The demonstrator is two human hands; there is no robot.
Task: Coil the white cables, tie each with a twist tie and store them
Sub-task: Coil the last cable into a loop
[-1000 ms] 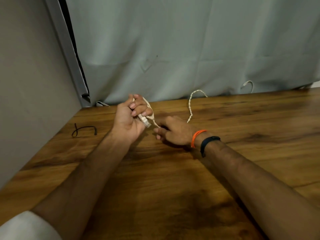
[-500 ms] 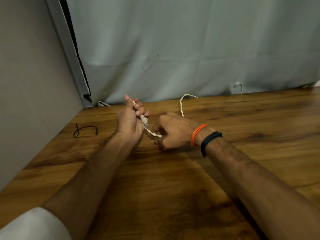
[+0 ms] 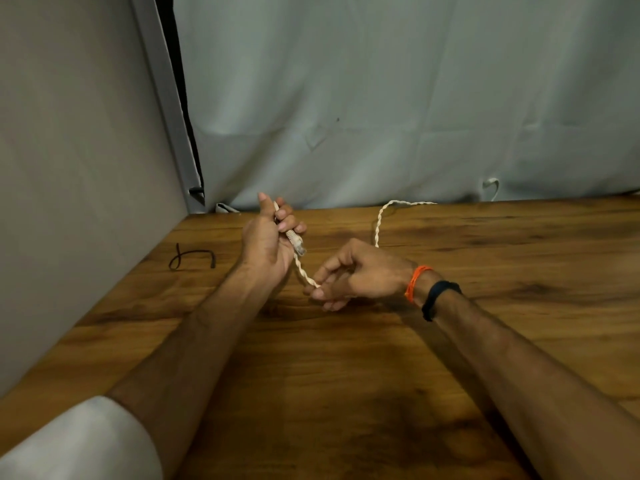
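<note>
- The left hand (image 3: 266,242) is curling its fingers (image 3: 289,224) round the white cable (image 3: 378,226) near its plug (image 3: 298,244), hiding part of that stretch.
- The right hand (image 3: 360,275) is pinching the twisted cream strand, which is running from 11 to 5 o'clock between the hands.
- Past the right hand, the cable is trailing toward 1 o'clock over the wooden table (image 3: 346,393), its far end vanishing under the grey curtain (image 3: 381,98).
- A black twist tie (image 3: 192,258) is lying at 9 o'clock.

cable (image 3: 379,223) far end behind curtain (image 3: 381,116)
</note>
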